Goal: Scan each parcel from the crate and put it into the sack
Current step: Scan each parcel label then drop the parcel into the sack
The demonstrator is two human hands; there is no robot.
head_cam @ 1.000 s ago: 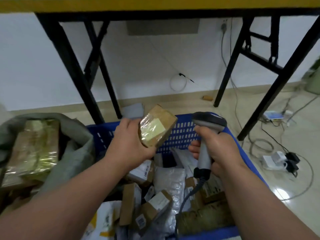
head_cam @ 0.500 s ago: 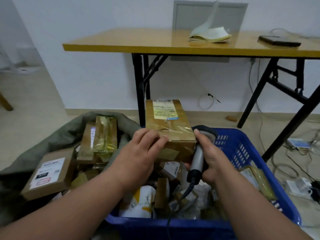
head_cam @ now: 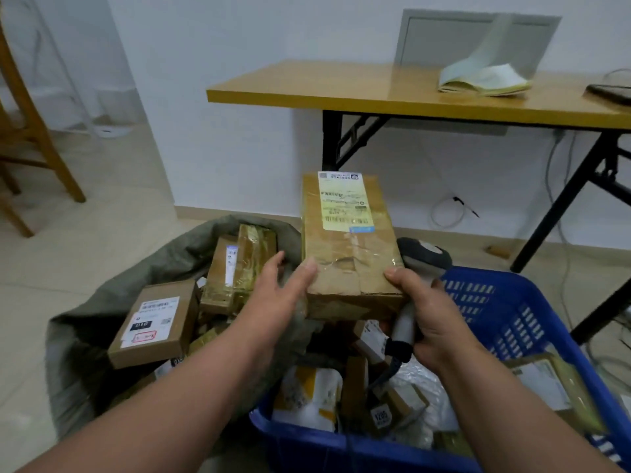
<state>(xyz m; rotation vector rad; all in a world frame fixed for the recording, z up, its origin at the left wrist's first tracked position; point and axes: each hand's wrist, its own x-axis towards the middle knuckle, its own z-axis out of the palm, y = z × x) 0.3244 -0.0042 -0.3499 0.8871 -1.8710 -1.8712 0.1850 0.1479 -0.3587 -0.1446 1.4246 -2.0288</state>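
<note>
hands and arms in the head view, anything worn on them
Nothing worn shows. The left hand and right hand are bare, no gloves, and no rings visible on the fingers. Both forearms are bare to the frame edge: no sleeves, watch or bands in view.

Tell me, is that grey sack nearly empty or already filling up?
Filling up. The grey sack gapes open, with several taped cardboard parcels piled inside to near its rim.

Brown taped cardboard parcel (head_cam: 348, 264) carrying a pale yellow label; slotted blue plastic crate (head_cam: 512, 319); grey-green fabric sack (head_cam: 85, 336); grey-and-black handheld scanner (head_cam: 423, 257); yellow-topped, black-legged table (head_cam: 375, 93).
</note>
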